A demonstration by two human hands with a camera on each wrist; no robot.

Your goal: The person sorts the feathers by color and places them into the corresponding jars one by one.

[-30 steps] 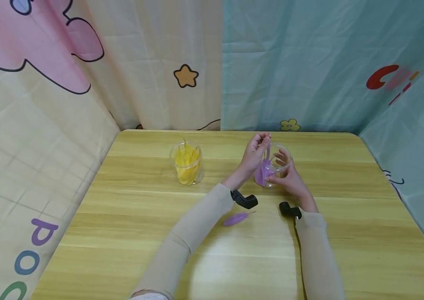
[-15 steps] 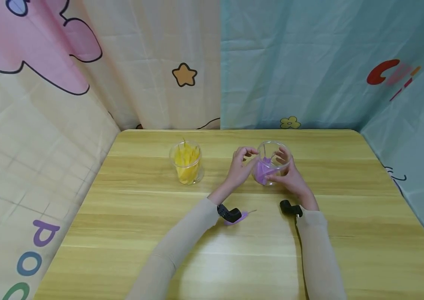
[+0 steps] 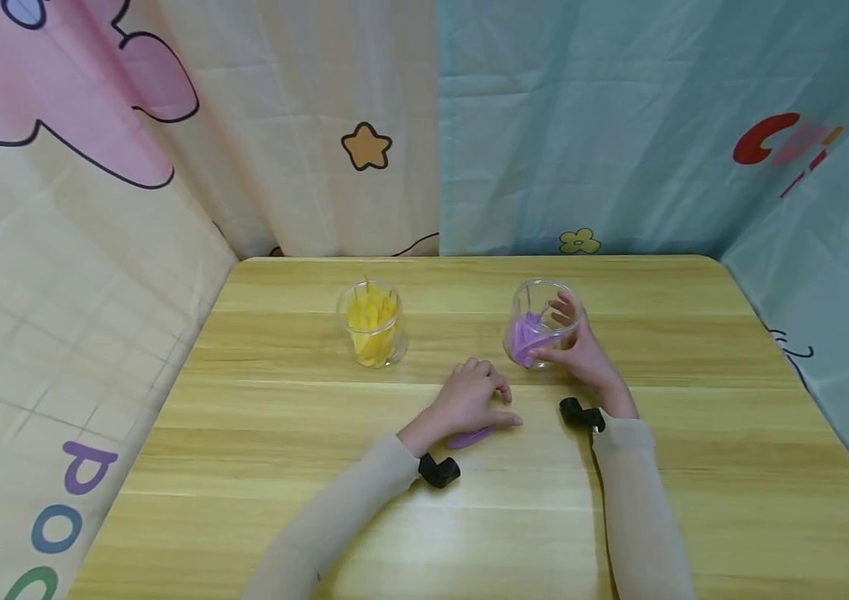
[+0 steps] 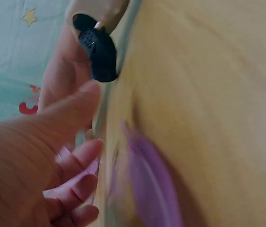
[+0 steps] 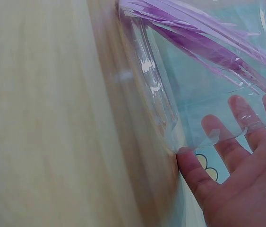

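A loose purple feather point(image 3: 469, 438) lies on the table, partly under my left hand point(image 3: 466, 397). In the left wrist view the feather point(image 4: 154, 184) sits just beyond that hand's spread thumb and fingers, with a gap between. My right hand point(image 3: 584, 353) holds a clear plastic cup point(image 3: 559, 332) from its right side, thumb at the front and fingers behind. Several purple feathers point(image 3: 526, 337) lean inside this cup. The right wrist view shows the fingertips point(image 5: 211, 124) curved against the transparent wall.
A second clear cup point(image 3: 392, 343) stands to the left, with several yellow feathers point(image 3: 372, 310) inside. Both cups are on the far half of the wooden table point(image 3: 259, 467). Printed curtains point(image 3: 304, 100) close off the back and sides.
My left hand has left the cup's mouth, where it was putting in a purple feather, and has moved down and left over the loose feather. The right hand stays at the cup.
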